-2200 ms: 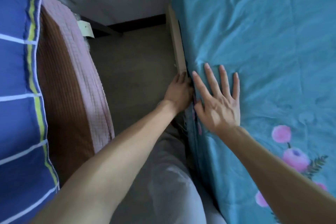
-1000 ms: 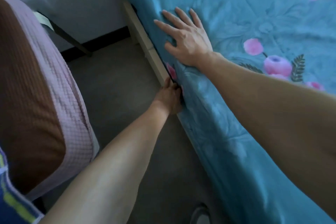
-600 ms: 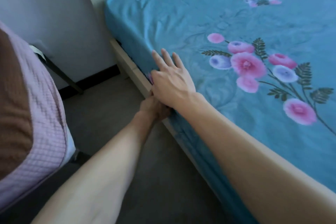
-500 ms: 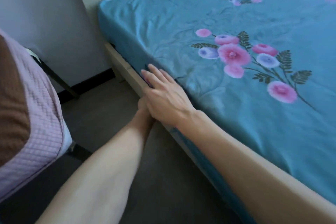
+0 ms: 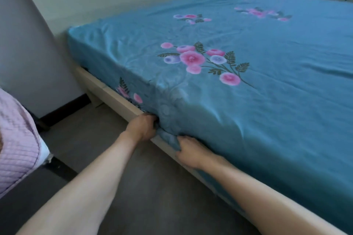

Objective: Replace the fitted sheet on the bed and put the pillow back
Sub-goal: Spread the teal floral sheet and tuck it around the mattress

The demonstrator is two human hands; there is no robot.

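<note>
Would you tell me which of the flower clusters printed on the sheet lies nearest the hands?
The small cluster on the sheet's side drop, just above the left hand; the others lie on the bed's top.

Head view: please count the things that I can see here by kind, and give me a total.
Hands: 2 (left hand, right hand)
Blue floral sheet: 1
Bed frame: 1
Pink quilted cover: 1
Total: 5
</note>
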